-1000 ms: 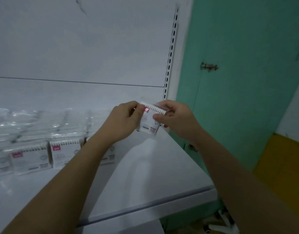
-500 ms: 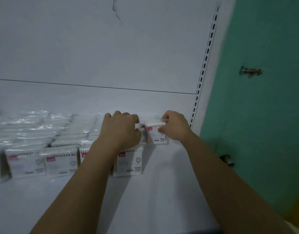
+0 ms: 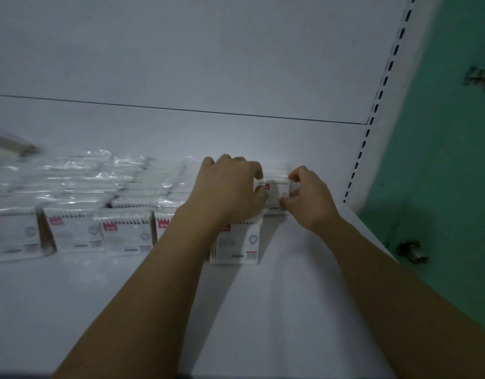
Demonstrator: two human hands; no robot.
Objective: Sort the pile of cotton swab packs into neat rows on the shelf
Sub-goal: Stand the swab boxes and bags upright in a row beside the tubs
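A small white cotton swab pack [image 3: 275, 194] with a red label stands on the white shelf [image 3: 276, 310] near its right end. My left hand [image 3: 230, 187] grips the pack's left edge and my right hand [image 3: 309, 196] pinches its right edge. Rows of the same packs [image 3: 126, 233] fill the shelf to the left, several deep toward the back panel. One pack [image 3: 237, 243] stands at the front of the rightmost row, just below my left hand. My left forearm hides part of another pack.
A slotted white upright [image 3: 372, 110] closes the shelf on the right. Beyond it is a green door [image 3: 454, 160] with a latch and a metal knob [image 3: 410, 251]. A blurred object [image 3: 14, 144] lies at the far left, behind the packs. Bare shelf lies in front of the rows.
Both hands carried the pack from mid-air down to the shelf beside the rightmost row. The view has tilted down and to the left, so less of the door shows.
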